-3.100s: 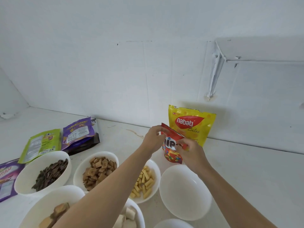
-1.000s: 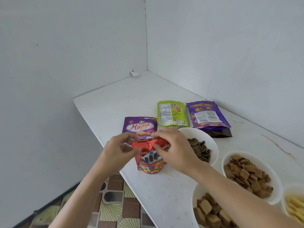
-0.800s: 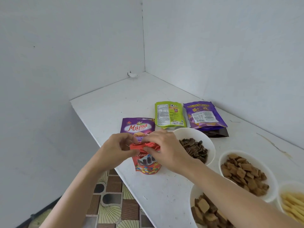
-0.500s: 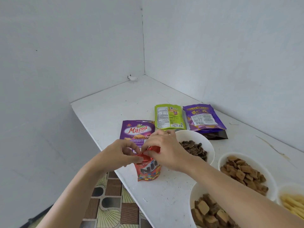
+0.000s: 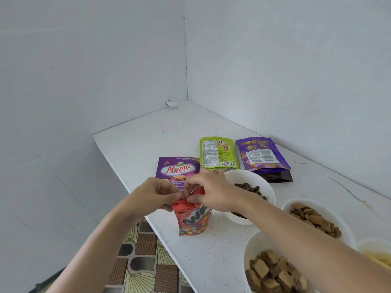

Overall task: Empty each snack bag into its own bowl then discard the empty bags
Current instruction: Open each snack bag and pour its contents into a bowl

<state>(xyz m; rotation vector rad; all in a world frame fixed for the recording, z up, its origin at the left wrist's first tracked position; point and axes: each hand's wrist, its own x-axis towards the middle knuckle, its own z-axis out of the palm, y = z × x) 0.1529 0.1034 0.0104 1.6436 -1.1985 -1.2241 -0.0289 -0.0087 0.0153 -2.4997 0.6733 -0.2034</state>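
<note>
A small red Nips snack bag [image 5: 193, 220] stands upright near the left edge of the white table [image 5: 148, 132]. My left hand [image 5: 157, 194] and my right hand [image 5: 208, 190] both pinch its crumpled top, close together. Flat bags lie behind it: a purple Mama bag [image 5: 177, 168], a green bag [image 5: 218, 153] and a purple Mum's Bake bag [image 5: 261, 153] on top of a dark bag [image 5: 279, 178]. White bowls hold dark seeds [image 5: 257, 180], brown pillow snacks [image 5: 313, 218], wafer cubes [image 5: 270, 269] and yellow sticks [image 5: 378, 256].
Two white walls meet in a corner behind the table. The table's left edge runs just beside the red bag, with patterned floor tiles [image 5: 139, 261] below it.
The view swung left from the yellow Nabati bag to the table's corner. Both hands carried the red bag there and have worked at its top, which now looks more crumpled.
</note>
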